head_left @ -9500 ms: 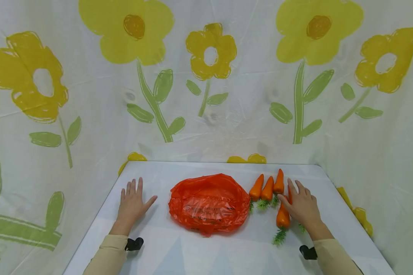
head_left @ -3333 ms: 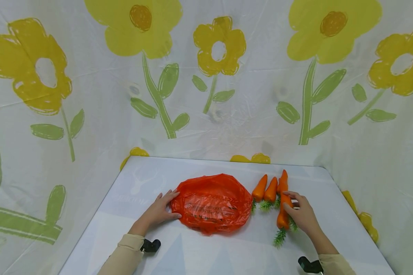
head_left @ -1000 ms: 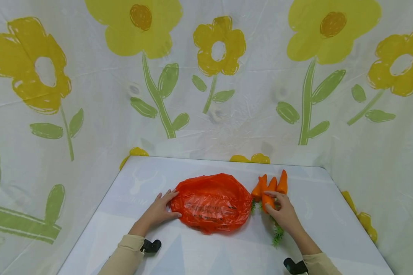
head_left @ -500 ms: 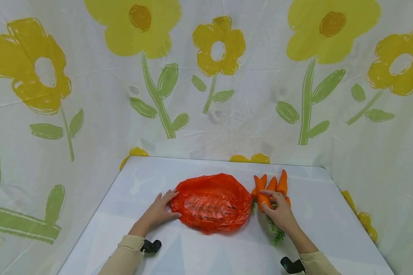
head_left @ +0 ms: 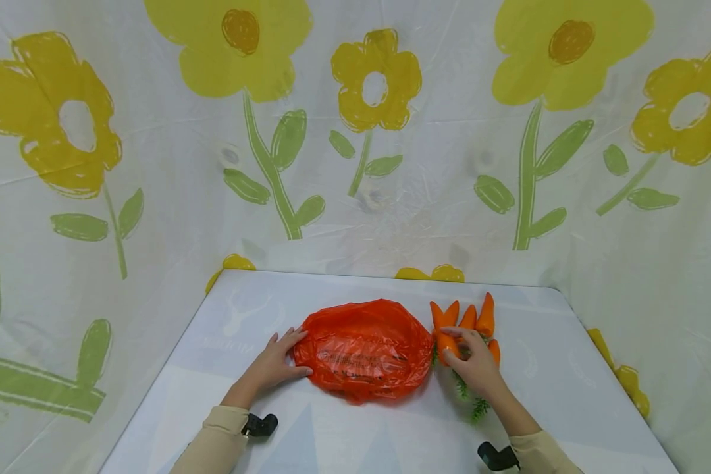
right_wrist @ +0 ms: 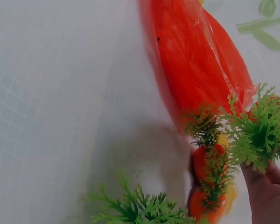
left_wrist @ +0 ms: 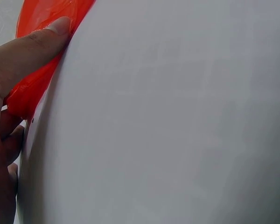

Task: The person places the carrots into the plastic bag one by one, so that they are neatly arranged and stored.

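Note:
A crinkled red plastic bag point(head_left: 361, 355) with dark print lies mid-table, its mouth spread. My left hand point(head_left: 272, 362) holds the bag's left edge; in the left wrist view the thumb point(left_wrist: 32, 51) lies on the red film, other fingers behind it. My right hand point(head_left: 480, 365) pinches an orange carrot point(head_left: 446, 345), tip pointing away, close by the bag's right edge. Its leafy green top point(right_wrist: 259, 133) hangs toward me in the right wrist view. Several more carrots lie behind and beside this hand, one of them point(head_left: 486, 316) rearmost; the hand partly covers them.
A white table point(head_left: 332, 434) with faint blue triangles carries everything. Its back edge meets a hanging curtain point(head_left: 426, 197) printed with yellow flowers. Black wrist-camera mounts point(head_left: 261, 424) sit at both cuffs.
Over the last seconds my right hand has picked up a carrot from the right of the group and carried it left toward the bag. My left hand, earlier apart, came to the bag and stays.

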A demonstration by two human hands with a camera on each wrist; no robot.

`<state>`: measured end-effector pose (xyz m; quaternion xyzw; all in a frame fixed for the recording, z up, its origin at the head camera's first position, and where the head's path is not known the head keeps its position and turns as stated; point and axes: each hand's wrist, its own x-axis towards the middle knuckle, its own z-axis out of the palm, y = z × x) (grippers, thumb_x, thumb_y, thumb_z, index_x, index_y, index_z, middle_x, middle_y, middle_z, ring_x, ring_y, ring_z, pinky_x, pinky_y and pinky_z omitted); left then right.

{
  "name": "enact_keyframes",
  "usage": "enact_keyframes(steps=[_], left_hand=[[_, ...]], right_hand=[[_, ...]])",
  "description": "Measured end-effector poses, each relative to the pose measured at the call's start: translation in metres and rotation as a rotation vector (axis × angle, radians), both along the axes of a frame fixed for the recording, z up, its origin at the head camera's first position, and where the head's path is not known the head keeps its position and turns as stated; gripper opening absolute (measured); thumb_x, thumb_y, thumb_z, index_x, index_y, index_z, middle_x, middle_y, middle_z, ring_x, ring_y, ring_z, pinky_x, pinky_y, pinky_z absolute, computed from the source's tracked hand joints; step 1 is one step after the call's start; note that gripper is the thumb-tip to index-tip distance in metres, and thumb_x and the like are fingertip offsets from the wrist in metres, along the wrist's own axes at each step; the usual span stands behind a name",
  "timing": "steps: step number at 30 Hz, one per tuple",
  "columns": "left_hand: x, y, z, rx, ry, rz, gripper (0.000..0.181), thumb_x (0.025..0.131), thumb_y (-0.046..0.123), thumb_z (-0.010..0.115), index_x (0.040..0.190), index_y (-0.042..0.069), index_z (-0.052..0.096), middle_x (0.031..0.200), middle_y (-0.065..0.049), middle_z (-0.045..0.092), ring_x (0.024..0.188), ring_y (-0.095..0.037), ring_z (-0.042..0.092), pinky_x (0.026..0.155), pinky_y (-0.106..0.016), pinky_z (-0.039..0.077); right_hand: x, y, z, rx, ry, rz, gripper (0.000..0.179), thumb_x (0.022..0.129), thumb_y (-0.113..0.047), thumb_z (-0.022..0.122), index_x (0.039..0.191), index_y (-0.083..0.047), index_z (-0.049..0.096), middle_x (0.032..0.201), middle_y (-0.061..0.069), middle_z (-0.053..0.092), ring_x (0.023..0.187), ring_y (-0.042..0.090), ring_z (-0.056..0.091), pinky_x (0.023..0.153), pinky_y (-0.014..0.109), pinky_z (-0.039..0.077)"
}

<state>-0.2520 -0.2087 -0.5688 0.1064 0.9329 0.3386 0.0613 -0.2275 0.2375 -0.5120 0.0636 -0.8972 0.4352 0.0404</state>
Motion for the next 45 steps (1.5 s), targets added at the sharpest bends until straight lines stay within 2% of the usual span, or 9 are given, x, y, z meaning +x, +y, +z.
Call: enact_keyframes(steps=[8, 16, 24, 32, 45], left_hand=[[0.0, -0.001, -0.001, -0.006, -0.002, 0.0, 0.092, 0.077, 0.049, 0.086, 0.154, 0.018, 0.047, 0.164, -0.013, 0.032, 0.152, -0.048, 0.014, 0.115, -0.072, 0.02], [0.0, -0.001, -0.001, 0.009, -0.005, 0.011, 0.091, 0.077, 0.049, 0.086, 0.154, 0.019, 0.047, 0.165, -0.011, 0.032, 0.152, -0.05, 0.012, 0.113, -0.074, 0.021], [0.002, 0.001, 0.001, 0.013, 0.002, -0.003, 0.09, 0.078, 0.044, 0.086, 0.154, 0.017, 0.046, 0.164, -0.009, 0.034, 0.154, -0.042, 0.014, 0.118, -0.069, 0.017], [0.002, 0.001, 0.002, 0.012, 0.004, 0.004, 0.091, 0.078, 0.045, 0.086, 0.154, 0.017, 0.047, 0.163, -0.011, 0.035, 0.152, -0.047, 0.014, 0.116, -0.071, 0.018], [0.003, 0.0, 0.001, 0.011, 0.014, 0.007, 0.091, 0.077, 0.048, 0.086, 0.154, 0.018, 0.047, 0.163, -0.01, 0.035, 0.152, -0.049, 0.014, 0.115, -0.072, 0.02]], right_hand=[[0.0, -0.007, 0.0, -0.024, 0.019, 0.021, 0.04, 0.095, -0.017, 0.07, 0.135, -0.016, 0.063, 0.12, 0.01, 0.054, 0.111, 0.031, 0.061, 0.088, 0.031, 0.055], [-0.002, -0.012, -0.001, -0.039, 0.048, 0.041, 0.039, 0.094, -0.015, 0.07, 0.133, -0.016, 0.064, 0.122, 0.011, 0.055, 0.108, 0.029, 0.061, 0.088, 0.034, 0.054], [0.0, -0.018, 0.002, -0.067, 0.047, 0.06, 0.039, 0.093, -0.015, 0.07, 0.132, -0.014, 0.065, 0.125, 0.013, 0.055, 0.106, 0.03, 0.062, 0.086, 0.033, 0.054], [-0.002, -0.026, 0.003, -0.08, 0.023, 0.077, 0.04, 0.093, -0.014, 0.071, 0.133, -0.017, 0.064, 0.125, 0.01, 0.053, 0.103, 0.026, 0.06, 0.084, 0.028, 0.055], [0.0, -0.038, 0.006, -0.058, -0.005, 0.075, 0.039, 0.093, -0.014, 0.071, 0.132, -0.02, 0.065, 0.122, 0.006, 0.055, 0.105, 0.025, 0.06, 0.087, 0.031, 0.054]])
